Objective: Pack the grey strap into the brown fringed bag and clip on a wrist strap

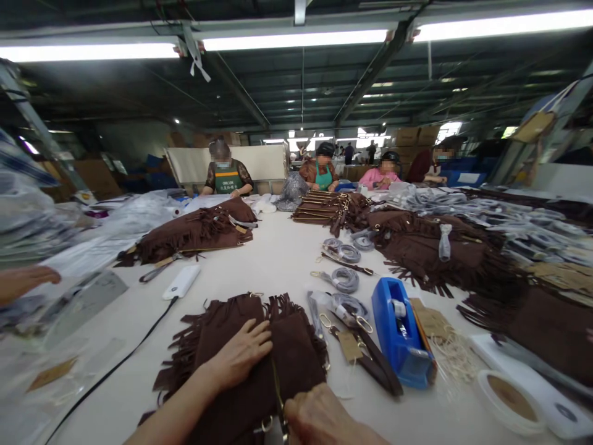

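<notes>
Pressing flat with fingers spread, the left hand (241, 355) rests on the brown fringed bag (245, 364), which lies on the white table (278, 259) directly before the person. The right hand (319, 417) sits at the bag's near edge, fingers curled, apparently pinching the zipper (278, 392); the grip is partly out of view. A blue tape dispenser (398, 330) stands just right of the bag.
</notes>
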Tool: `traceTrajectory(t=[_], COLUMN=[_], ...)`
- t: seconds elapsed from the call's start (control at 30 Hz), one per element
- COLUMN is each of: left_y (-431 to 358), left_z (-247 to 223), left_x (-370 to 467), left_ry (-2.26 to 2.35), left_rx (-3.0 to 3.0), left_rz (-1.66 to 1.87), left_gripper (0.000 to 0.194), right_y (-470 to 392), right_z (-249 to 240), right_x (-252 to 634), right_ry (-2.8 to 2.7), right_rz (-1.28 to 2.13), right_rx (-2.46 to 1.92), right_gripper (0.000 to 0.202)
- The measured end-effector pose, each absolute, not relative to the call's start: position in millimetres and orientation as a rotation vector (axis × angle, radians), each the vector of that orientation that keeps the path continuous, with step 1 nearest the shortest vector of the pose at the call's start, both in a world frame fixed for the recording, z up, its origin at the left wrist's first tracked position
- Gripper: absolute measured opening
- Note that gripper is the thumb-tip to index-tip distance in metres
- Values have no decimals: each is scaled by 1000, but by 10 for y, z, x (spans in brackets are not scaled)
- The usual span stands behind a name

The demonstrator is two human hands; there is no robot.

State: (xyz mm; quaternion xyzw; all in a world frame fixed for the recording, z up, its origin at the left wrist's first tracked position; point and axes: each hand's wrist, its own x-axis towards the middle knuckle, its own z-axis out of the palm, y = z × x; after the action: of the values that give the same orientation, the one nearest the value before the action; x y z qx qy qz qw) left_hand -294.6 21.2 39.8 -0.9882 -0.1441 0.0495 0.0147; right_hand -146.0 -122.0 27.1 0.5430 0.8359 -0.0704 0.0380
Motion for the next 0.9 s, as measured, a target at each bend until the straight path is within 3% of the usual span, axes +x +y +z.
traceTrajectory(t=[0.17, 0.33, 0.5, 0.6, 0.67, 0.73, 0.83, 0.9], left_y=[239, 138, -123, -181, -174, -150, -126, -147], left_z=[405, 298, 205, 292, 340, 320, 164, 50], left_x=[-2948, -3253, -3553, -3535, -3457, -3357, -3211, -3128], left_ry=[-443, -622, -1501, -1903, -2024, -2070, -1985, -1872], left_rx=[-3003, -2957, -3122, -3176, -3134, -3059, -3032, -3011], left_rz=[98, -47, -471, -456, -448, -464, -472, -454], left_gripper=[16, 26, 27, 21, 24, 28, 24, 21], right_y=[-1288, -1373, -1466, -1490, -1480, -1442, -1322, -1203], right_z=[148, -57, -78, 48, 144, 234, 349, 398], right_x=[-1555, -1553, -1429, -1273, -1131, -955, -658, -485], right_ry=[2429, 2467, 2408, 2319, 2195, 2036, 1843, 1779], right_rz=[-368, -744, -1229, -1320, -1146, -754, -204, -77], right_rx=[1689, 1794, 2193, 2453, 2696, 2907, 2983, 2956], right_gripper=[20, 16, 28, 19, 19, 19, 22, 24])
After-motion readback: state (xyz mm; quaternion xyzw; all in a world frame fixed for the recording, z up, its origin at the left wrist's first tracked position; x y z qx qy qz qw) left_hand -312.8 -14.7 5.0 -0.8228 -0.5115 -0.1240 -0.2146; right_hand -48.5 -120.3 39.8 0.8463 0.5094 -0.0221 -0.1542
